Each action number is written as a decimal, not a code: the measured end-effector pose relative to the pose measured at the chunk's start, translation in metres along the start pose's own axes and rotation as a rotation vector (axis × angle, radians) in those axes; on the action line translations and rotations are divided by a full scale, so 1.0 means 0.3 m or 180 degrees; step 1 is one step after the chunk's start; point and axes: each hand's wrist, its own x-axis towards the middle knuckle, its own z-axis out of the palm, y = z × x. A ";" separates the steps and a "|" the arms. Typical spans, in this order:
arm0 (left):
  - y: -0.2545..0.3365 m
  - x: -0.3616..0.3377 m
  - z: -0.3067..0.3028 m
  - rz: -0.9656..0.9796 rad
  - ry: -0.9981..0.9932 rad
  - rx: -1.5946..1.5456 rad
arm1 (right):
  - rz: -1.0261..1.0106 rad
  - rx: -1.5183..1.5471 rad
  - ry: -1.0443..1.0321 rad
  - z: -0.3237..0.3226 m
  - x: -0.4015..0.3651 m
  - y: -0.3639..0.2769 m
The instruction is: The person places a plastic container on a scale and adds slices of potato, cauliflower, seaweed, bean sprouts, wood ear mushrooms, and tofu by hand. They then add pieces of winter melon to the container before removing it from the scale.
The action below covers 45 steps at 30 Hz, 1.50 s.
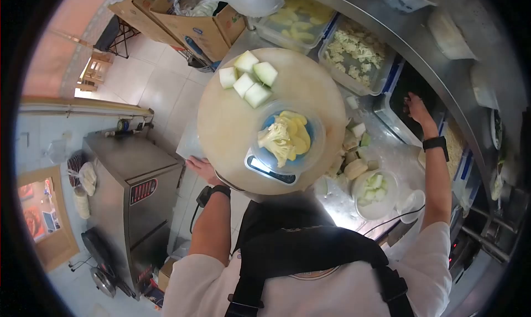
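My right hand (416, 108) reaches over a clear container with dark contents (406, 93) on the right; its fingers are curled, and what they hold, if anything, I cannot make out. My left hand (203, 170) lies with fingers stretched out at the counter edge, beside the round cutting board (227, 134), holding nothing. On the board stands a digital kitchen scale (271, 172). A clear plastic bowl (314, 151) sits on it, with cauliflower (279, 140) and yellow slices (298, 131) inside. Several pale green-edged vegetable chunks (256, 94) lie at the board's far left.
A container of cauliflower pieces (354, 57) and one of yellow slices in liquid (298, 24) stand behind the board. Right of it are loose vegetable pieces (354, 145) and a tub of pale green pieces (375, 191). A metal shelf edge (409, 54) overhangs the containers.
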 end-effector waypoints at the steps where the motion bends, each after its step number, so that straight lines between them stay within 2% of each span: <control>1: -0.003 0.003 0.004 0.0012 -0.0036 -0.0055 | -0.0244 -0.0548 0.0225 -0.011 -0.067 -0.057; 2: -0.014 0.007 0.005 0.0018 -0.0033 0.0028 | -0.0471 -0.1104 0.0471 -0.019 -0.129 -0.107; 3: -0.017 0.002 0.015 0.0016 -0.0033 0.0099 | -0.0451 -0.1128 0.0569 -0.020 -0.158 -0.134; 5: 0.045 -0.018 -0.004 0.0163 -0.0054 0.0352 | -0.0061 0.0778 0.0256 -0.021 -0.206 -0.166; 6: 0.083 -0.026 -0.017 0.0116 0.0002 0.0411 | -0.0054 0.0764 0.0341 -0.024 -0.253 -0.188; 8: 0.116 -0.036 -0.027 0.0042 0.0092 0.0601 | -0.0995 0.0471 0.0321 -0.030 -0.332 -0.256; 11: 0.039 -0.026 -0.002 0.0332 0.0341 0.1037 | -0.1102 0.0873 0.0203 -0.077 -0.472 -0.357; 12: 0.055 -0.024 -0.015 0.0328 0.0337 0.1005 | -0.0974 0.0716 0.0251 -0.081 -0.557 -0.436; 14: 0.140 -0.031 -0.058 -0.0358 -0.0223 0.0965 | -0.1084 0.0594 0.0273 -0.102 -0.675 -0.545; 19: 0.150 -0.037 -0.048 -0.0552 -0.0161 0.1130 | -0.1671 0.0340 0.0188 -0.156 -0.923 -0.776; 22: 0.084 -0.032 -0.010 -0.0158 0.0294 0.1238 | -0.1762 0.0181 0.0207 -0.099 -1.086 -0.947; 24: 0.099 -0.034 -0.025 -0.0164 0.0292 0.1233 | -0.1949 0.0321 0.0056 -0.039 -1.159 -1.017; 25: 0.111 -0.035 -0.032 -0.0144 0.0277 0.1213 | -0.1955 0.0313 0.0041 -0.012 -1.168 -1.027; 27: 0.118 -0.037 -0.035 -0.0308 0.0206 0.1110 | -0.2162 0.0376 -0.0590 0.041 -1.175 -1.047; 31: 0.082 -0.033 -0.007 -0.0031 0.0468 0.1125 | -0.1871 0.0291 -0.0691 0.284 -1.079 -0.983; 32: 0.071 -0.031 0.003 0.0092 0.0652 0.1094 | -0.1992 0.0003 -0.0883 0.344 -1.028 -0.948; 33: 0.079 -0.029 -0.004 0.0084 0.0658 0.1103 | -0.1897 -0.0794 -0.0872 0.413 -0.998 -0.933; 35: 0.114 -0.031 -0.025 -0.0313 0.0253 0.1155 | -0.2770 -0.1566 -0.0924 0.544 -0.919 -0.821; 36: 0.109 -0.031 -0.019 -0.0306 0.0262 0.1168 | -0.2773 -0.1550 -0.0931 0.569 -0.908 -0.801; 38: 0.093 -0.036 -0.011 -0.0107 0.0434 0.1160 | -0.3560 -0.1719 -0.0823 0.600 -0.894 -0.771; 39: 0.100 -0.037 -0.017 -0.0098 0.0433 0.1185 | -0.3552 -0.1697 -0.0837 0.585 -0.903 -0.795; 41: 0.129 -0.034 -0.032 -0.0312 0.0174 0.1260 | -0.3063 -0.1342 -0.1117 0.520 -0.944 -0.876; 42: 0.133 -0.033 -0.033 -0.0273 0.0172 0.1268 | -0.2512 -0.0825 -0.1229 0.508 -0.951 -0.874; 45: 0.122 -0.030 -0.031 -0.0335 0.0075 0.0422 | -0.2348 -0.0283 -0.0887 0.455 -0.952 -0.826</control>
